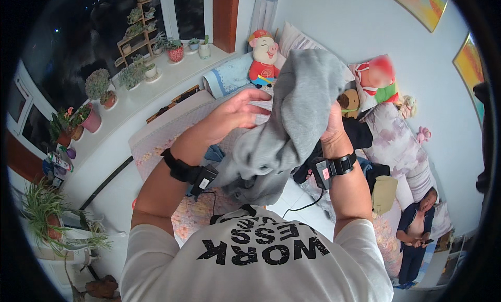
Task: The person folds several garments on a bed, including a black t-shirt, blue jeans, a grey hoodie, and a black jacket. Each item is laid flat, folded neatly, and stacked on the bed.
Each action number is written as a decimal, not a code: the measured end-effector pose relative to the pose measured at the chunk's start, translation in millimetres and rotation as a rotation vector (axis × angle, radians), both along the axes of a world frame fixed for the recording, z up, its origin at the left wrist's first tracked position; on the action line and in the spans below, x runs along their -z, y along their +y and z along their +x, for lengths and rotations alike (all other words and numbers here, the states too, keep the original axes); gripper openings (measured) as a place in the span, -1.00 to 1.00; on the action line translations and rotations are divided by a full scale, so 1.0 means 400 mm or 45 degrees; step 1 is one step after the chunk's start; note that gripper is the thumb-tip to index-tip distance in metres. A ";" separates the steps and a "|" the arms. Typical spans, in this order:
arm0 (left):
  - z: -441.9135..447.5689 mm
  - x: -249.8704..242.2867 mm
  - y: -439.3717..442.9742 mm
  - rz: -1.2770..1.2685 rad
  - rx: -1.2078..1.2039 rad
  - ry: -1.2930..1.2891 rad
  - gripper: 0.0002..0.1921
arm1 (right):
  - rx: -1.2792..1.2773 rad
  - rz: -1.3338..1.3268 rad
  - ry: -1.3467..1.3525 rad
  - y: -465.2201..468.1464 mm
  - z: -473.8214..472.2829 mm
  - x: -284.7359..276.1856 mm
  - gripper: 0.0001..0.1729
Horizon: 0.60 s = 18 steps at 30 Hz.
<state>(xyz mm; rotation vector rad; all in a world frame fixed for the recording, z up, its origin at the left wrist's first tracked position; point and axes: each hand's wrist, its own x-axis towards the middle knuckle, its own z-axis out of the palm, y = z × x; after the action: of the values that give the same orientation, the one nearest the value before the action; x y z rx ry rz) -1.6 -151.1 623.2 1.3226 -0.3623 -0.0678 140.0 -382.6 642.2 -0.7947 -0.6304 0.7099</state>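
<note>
A grey knit garment [303,106], perhaps a sweatshirt, hangs bunched in front of my chest. Its upper part is raised and its lower folds droop toward my shirt. My right hand [334,124] grips it along the right side, with most of the fingers hidden behind the cloth. On the other side, my left hand [242,109] has its fingers spread just left of the fabric and holds nothing. Below it, a piece of blue denim [213,154] shows on the bed, partly covered by the grey cloth.
A quilted bed cover [156,139] spreads beneath. Dark clothes [358,133] and a folded khaki garment [384,194] lie to the right, near pillows. A plush pig [263,59] sits at the back. Potted plants line the windowsill [133,94]. A person [417,235] sits at the far right.
</note>
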 end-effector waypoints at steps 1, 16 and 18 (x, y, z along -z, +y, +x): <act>0.005 0.008 -0.013 -0.007 -0.050 0.093 -0.40 | -0.092 0.092 0.017 0.004 -0.006 -0.004 -0.43; 0.086 -0.140 0.033 0.804 -1.468 -0.898 -0.75 | 1.185 -0.724 -1.064 -0.073 0.074 0.024 -0.88; 0.102 -0.158 0.015 1.000 -1.715 -1.125 -0.83 | 1.101 -0.674 -1.142 -0.067 0.048 0.032 -0.91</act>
<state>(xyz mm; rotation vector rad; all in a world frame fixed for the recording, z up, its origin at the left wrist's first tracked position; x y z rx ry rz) 39.1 -145.0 686.5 2.0828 -0.0915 1.6859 159.2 -409.3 629.5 -1.7630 -0.7987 -0.3513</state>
